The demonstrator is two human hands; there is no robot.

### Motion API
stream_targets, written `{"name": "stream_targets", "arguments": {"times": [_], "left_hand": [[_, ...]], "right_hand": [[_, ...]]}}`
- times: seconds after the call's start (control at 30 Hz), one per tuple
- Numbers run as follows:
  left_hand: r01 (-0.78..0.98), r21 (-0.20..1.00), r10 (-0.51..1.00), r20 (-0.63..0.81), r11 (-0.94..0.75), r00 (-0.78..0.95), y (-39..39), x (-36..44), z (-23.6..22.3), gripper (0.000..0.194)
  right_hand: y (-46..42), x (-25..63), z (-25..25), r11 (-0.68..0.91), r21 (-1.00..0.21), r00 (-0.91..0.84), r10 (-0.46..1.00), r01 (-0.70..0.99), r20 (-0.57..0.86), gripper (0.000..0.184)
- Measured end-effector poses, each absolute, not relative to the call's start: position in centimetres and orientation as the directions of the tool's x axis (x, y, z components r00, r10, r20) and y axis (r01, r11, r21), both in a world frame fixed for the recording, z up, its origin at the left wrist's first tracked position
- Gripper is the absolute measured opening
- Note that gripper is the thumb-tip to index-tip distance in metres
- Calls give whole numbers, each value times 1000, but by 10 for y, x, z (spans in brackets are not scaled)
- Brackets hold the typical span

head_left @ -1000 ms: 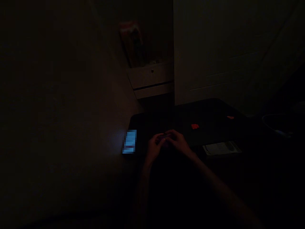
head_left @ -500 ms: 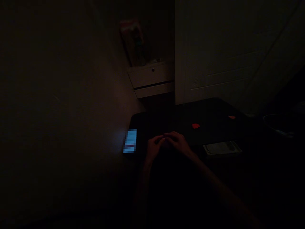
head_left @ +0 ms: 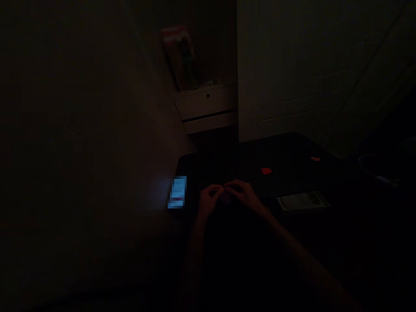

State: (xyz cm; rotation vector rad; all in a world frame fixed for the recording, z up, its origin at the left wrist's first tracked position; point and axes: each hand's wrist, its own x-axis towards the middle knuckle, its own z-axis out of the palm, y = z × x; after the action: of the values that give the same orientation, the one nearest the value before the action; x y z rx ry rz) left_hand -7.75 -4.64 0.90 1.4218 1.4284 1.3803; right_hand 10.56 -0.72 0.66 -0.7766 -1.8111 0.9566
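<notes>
The room is very dark. My left hand [head_left: 209, 202] and my right hand [head_left: 244, 195] meet over a dark table [head_left: 286, 151], fingertips pinched together around something small that I cannot make out. A lit phone screen [head_left: 177, 192] glows blue just left of my left hand, at the table's left corner. Two small red pieces lie farther back on the table, one [head_left: 266, 171] behind my right hand and one [head_left: 314, 159] toward the right.
A pale flat packet or paper [head_left: 301, 201] lies at the table's near right edge. A white drawer unit [head_left: 208, 108] stands behind the table, with a red-topped box [head_left: 178, 56] on it. A white door [head_left: 308, 69] is at the right.
My fingers have shifted slightly against each other; both hands stay in the same spot over the table. The view has barely moved.
</notes>
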Motion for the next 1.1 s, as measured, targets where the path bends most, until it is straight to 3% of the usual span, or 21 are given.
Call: {"name": "stream_targets", "arguments": {"times": [0.43,0.77,1.1], "left_hand": [[289,942,965,216,-167,-146,-46,-78,8,22],[235,957,961,213,-169,-175,-46,-75,10,32],[294,941,973,207,-169,-106,-49,-75,10,23]], "right_hand": [[-5,104,2,593,-796,-409,761,122,504,21],[-6,105,3,461,-881,-239,872,108,427,24],[-9,104,7,475,-866,-281,862,160,421,19]]}}
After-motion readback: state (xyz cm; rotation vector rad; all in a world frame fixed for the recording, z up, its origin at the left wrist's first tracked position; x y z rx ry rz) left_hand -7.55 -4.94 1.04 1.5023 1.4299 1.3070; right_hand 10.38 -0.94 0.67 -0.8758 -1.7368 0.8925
